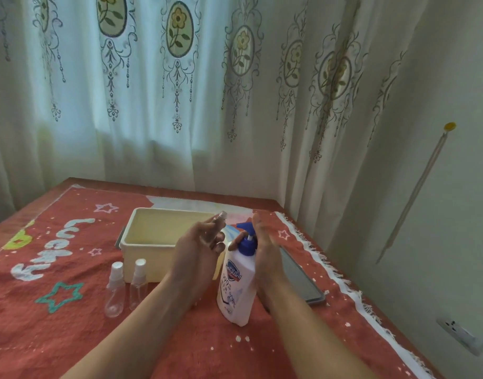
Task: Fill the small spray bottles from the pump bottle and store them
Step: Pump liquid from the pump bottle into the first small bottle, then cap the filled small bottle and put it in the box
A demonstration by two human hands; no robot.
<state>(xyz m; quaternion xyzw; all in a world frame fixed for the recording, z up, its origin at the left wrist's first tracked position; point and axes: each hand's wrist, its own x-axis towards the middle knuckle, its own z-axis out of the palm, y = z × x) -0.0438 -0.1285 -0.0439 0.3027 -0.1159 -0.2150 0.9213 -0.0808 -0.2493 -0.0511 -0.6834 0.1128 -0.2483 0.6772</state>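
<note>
A white pump bottle with a blue pump head stands on the red cloth. My right hand wraps around its neck and shoulder from the right. My left hand holds a small clear spray bottle tilted up, just left of the pump nozzle. Two more small clear spray bottles, with their caps on, stand upright at the left, in front of a cream storage box.
A red patterned cloth covers the table. A dark grey flat lid lies right of the pump bottle. Curtains hang behind the table, a wall stands at the right, and the cloth's fringed edge runs along that side.
</note>
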